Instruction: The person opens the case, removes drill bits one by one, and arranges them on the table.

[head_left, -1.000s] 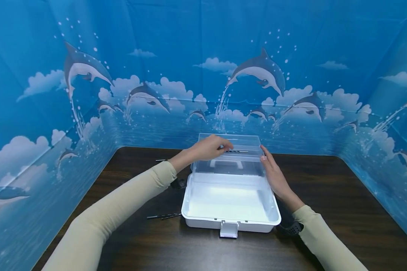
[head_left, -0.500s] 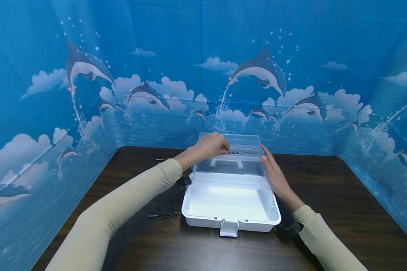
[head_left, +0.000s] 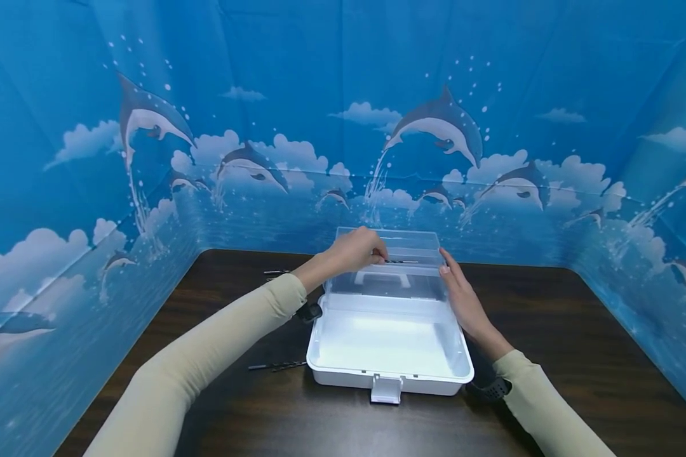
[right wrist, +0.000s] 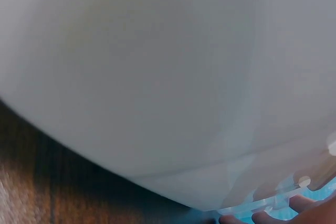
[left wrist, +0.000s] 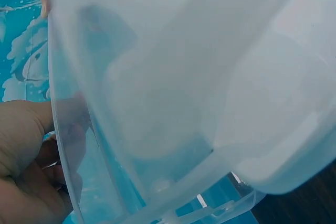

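A white plastic case [head_left: 387,346] stands on the table with its clear lid [head_left: 429,279] swung back. My left hand [head_left: 351,249] reaches over the raised lid and pinches the near end of a thin dark drill bit [head_left: 403,261]. The bit lies level along a compartment of the lid. In the left wrist view the fingers [left wrist: 39,187] curl behind the clear plastic, and the bit cannot be made out there. My right hand [head_left: 469,306] rests against the lid's right edge with fairly straight fingers; in the right wrist view its fingertips [right wrist: 302,203] touch the lid.
Several drill bits [head_left: 277,366] lie on the dark wooden table [head_left: 251,412] left of the case. More thin rods [head_left: 275,272] lie behind the left forearm. A latch [head_left: 385,388] hangs down at the case's front. A dolphin-print curtain [head_left: 297,158] surrounds the table.
My left hand has drawn slightly left along the lid, with its fingers tucked in closer. The drill bit stays about where it was. My right hand holds its place on the lid's edge.
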`<state>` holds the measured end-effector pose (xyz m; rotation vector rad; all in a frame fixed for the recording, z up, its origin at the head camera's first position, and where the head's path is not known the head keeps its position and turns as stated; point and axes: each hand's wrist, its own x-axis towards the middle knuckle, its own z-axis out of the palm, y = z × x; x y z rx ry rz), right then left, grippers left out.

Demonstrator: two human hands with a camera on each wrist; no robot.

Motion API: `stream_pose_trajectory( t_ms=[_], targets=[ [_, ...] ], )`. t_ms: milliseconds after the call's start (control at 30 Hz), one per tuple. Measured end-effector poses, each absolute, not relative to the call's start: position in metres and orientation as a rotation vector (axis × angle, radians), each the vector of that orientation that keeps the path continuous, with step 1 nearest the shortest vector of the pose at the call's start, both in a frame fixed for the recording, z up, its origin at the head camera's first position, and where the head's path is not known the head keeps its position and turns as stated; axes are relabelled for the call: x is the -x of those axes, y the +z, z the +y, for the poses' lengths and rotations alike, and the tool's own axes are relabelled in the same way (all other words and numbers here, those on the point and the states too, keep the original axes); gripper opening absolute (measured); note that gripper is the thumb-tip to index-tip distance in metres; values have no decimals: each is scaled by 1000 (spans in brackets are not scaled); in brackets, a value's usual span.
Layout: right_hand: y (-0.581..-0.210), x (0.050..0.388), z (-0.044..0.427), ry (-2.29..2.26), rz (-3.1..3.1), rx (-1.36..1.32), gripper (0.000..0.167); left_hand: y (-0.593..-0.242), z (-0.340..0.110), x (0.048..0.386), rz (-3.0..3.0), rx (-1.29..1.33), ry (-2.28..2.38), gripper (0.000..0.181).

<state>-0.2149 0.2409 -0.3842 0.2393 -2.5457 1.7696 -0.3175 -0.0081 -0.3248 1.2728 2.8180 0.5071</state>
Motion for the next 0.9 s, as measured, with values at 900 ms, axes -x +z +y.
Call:
stream_pose_trajectory(
  t_ms=[900],
  targets=[
    [-387, 217, 241, 1776, -2538, -235, 59, -326, -30, 326, 2667, -1217, 828, 14]
  ],
)
